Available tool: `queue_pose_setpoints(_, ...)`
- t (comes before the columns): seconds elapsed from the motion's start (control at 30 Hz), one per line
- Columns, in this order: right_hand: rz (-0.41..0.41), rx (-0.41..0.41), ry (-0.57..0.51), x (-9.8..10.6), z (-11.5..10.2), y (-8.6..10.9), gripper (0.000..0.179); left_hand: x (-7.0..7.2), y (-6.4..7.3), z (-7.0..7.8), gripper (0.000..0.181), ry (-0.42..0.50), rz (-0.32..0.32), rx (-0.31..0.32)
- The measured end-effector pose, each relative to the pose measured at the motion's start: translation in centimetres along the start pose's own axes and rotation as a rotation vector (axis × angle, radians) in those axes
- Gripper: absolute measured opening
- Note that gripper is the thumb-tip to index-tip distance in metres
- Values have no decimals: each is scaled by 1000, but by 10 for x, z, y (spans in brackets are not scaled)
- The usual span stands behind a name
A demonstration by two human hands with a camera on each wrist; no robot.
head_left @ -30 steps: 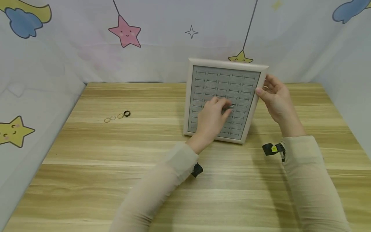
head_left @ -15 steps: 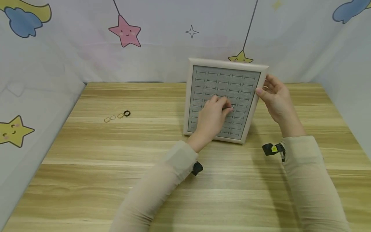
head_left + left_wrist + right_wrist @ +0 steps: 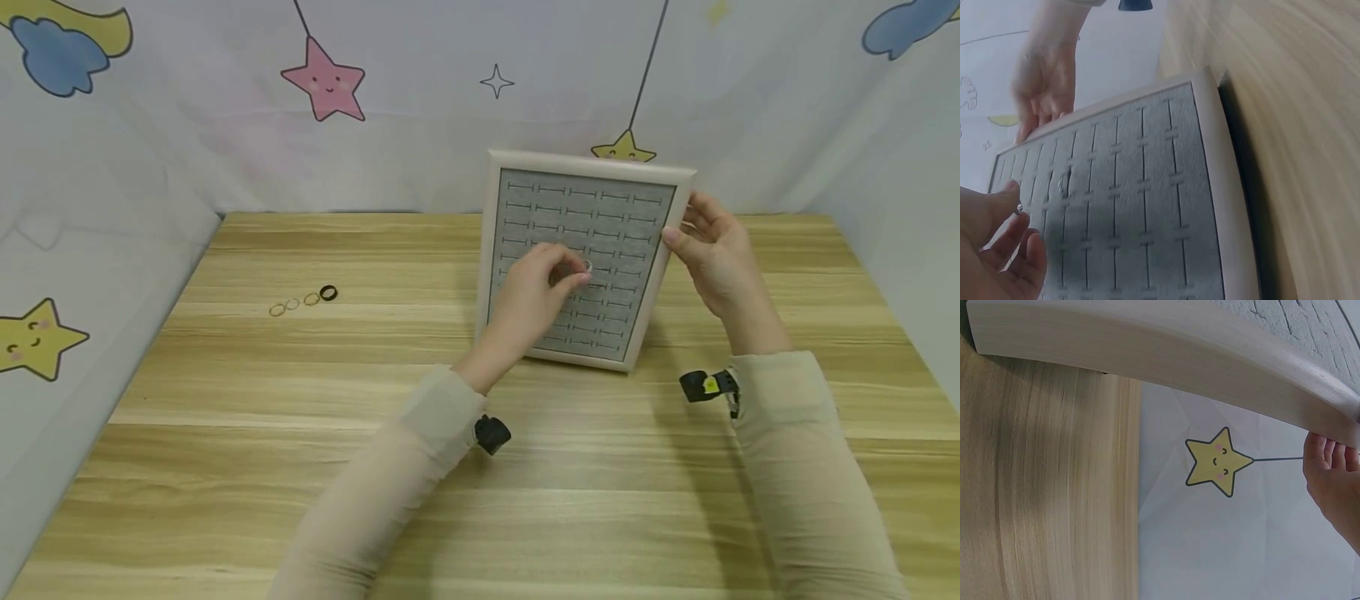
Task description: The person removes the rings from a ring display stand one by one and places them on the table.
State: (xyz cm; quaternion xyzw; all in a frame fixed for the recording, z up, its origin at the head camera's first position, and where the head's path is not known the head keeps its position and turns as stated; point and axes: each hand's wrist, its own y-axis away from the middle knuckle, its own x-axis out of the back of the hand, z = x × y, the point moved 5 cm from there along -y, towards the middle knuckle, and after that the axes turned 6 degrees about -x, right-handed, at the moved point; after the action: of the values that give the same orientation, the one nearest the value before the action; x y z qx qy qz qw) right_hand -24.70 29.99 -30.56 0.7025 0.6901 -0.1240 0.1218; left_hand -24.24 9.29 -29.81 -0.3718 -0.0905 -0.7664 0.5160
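A ring display board [image 3: 633,208] with a pale frame and a grey padded, slotted face stands tilted on the table. My left hand [image 3: 536,287] is in front of its middle, pinching a small silver ring [image 3: 587,267] between thumb and fingertips. In the left wrist view that ring [image 3: 1020,208] shows only partly at the fingertips, just off the pad. A small shiny piece [image 3: 1064,183] sits in a slot close by; its kind is unclear. My right hand [image 3: 712,250] grips the frame's right edge, thumb in front and fingers behind.
On the left of the wooden table [image 3: 247,433] lie several rings in a row, among them a black ring [image 3: 328,293] and a thin gold-coloured ring [image 3: 277,310]. A white curtain [image 3: 420,150] with printed stars hangs behind the table.
My left hand has drawn back a little to the left from the board's slots, with the silver ring in its fingertips. The right hand and board have stayed in place.
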Motion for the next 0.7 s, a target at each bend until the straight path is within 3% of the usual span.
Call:
queue_pose_setpoints(0.17,-3,2,0,0,0,0,41,25,2,-18,19,68,105,50)
queue_pose_setpoints(0.37,-7,-2,2,0,1,1,41,62,11,-53,30,144,245,160)
queue_pose_setpoints(0.5,-5,-4,1,0,1,1,41,89,23,-77,37,105,299,214)
queue_pose_setpoints(0.7,0,-7,3,0,1,1,41,127,44,-110,38,-11,315,278)
